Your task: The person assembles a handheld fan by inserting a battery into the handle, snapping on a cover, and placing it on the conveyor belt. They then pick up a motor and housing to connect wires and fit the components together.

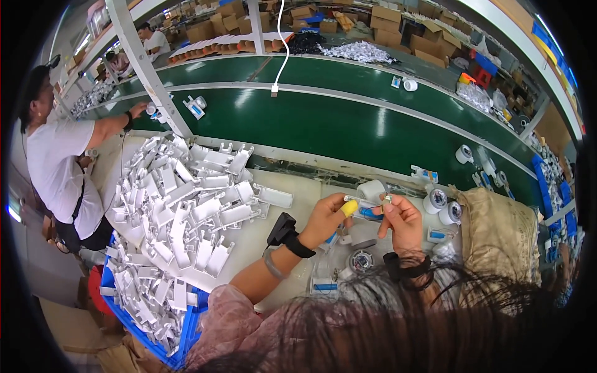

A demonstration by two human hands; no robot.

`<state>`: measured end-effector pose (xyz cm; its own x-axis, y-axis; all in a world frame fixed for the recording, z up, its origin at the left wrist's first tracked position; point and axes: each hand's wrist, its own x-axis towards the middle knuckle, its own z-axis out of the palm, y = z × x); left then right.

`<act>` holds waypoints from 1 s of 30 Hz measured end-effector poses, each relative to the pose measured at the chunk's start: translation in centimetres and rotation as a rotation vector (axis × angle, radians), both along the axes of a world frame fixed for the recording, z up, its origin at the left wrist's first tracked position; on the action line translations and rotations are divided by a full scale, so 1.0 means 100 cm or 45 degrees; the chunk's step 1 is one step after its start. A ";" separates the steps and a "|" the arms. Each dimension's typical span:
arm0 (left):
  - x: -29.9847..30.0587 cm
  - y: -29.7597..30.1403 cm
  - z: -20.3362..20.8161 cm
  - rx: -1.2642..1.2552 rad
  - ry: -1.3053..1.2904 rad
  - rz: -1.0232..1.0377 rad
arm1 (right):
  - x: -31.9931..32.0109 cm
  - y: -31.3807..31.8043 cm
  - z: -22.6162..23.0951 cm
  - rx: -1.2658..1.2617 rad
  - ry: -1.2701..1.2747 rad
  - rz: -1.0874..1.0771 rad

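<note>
The right hand points upward, its grip pinching a small pale part between thumb and fingertips. Facing it, the left hand reaches inward, yellow-wrapped thumb near forefinger; whether that grip holds anything, I cannot tell. Just beyond both is a white cylinder; to their left, white plastic pieces heap the counter.

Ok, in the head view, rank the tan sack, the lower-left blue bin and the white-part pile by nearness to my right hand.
1. Tan sack, right of your right hand.
2. White-part pile, to its left.
3. Blue bin, lower left.
</note>
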<state>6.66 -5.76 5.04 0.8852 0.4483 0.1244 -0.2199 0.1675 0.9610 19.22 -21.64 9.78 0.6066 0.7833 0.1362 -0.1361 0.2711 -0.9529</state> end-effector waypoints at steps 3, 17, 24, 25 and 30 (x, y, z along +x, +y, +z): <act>0.002 -0.001 0.000 -0.087 0.050 -0.179 | 0.004 0.001 -0.002 -0.004 -0.020 -0.028; -0.002 0.015 -0.003 0.100 0.151 -0.413 | 0.039 -0.009 -0.007 0.096 -0.139 -0.251; -0.009 -0.013 0.023 1.126 0.047 0.313 | 0.028 -0.001 -0.018 -0.007 -0.132 -0.172; -0.009 -0.017 0.027 1.185 0.080 0.375 | 0.029 -0.001 -0.021 -0.024 -0.080 -0.144; -0.010 -0.016 0.022 1.239 0.166 0.455 | 0.015 0.010 -0.033 -0.066 -0.006 0.060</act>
